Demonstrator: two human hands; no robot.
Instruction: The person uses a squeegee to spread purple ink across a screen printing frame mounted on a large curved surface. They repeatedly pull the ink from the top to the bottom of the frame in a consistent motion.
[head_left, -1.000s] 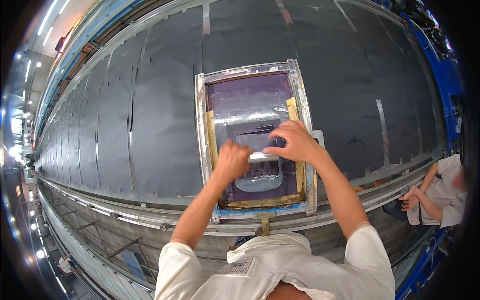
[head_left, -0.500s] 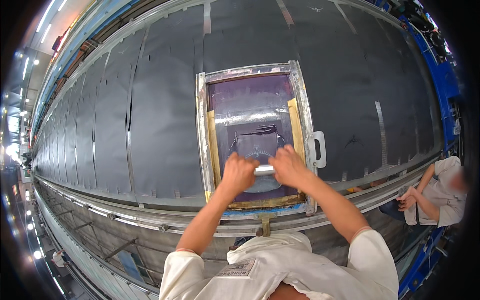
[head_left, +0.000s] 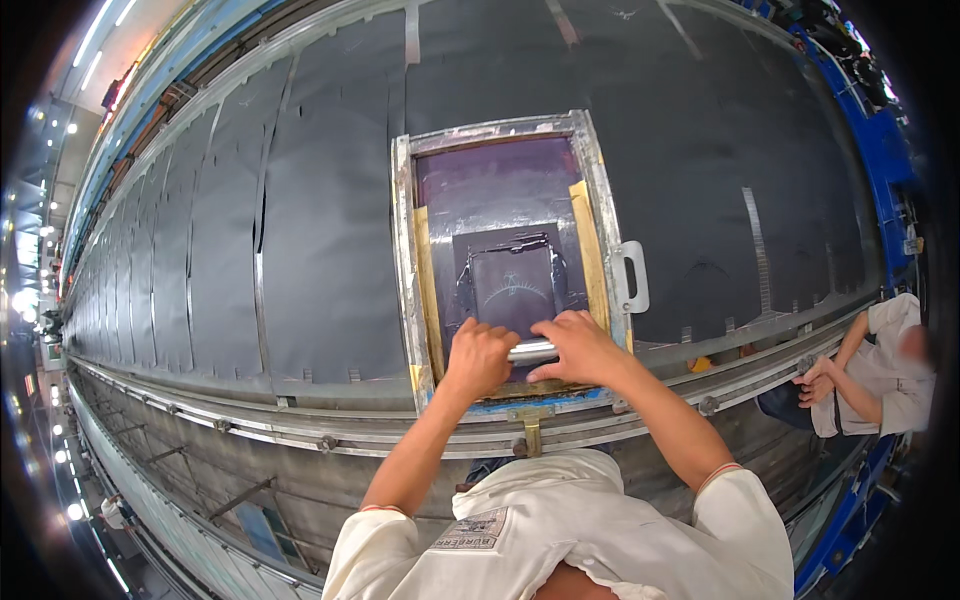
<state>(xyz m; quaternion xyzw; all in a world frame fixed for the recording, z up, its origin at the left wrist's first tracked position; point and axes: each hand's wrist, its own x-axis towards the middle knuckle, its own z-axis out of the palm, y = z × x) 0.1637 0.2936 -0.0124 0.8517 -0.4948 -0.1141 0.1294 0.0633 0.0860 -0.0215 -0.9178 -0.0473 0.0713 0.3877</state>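
While the left hand's (head_left: 482,352) grip curls around the silver bar's (head_left: 531,352) nine o'clock end, the right hand (head_left: 583,350) clasps its three o'clock end, toward six o'clock within the screen frame (head_left: 405,250).

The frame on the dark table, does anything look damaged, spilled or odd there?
Yes: uneven, glossy dark smears sit along the far side of the patch inside the frame, ragged against its smoother surface. The frame's metal also looks scuffed and stained.

Shiny metal bar (head_left: 532,351), sheeting (head_left: 325,220) — matt, smooth
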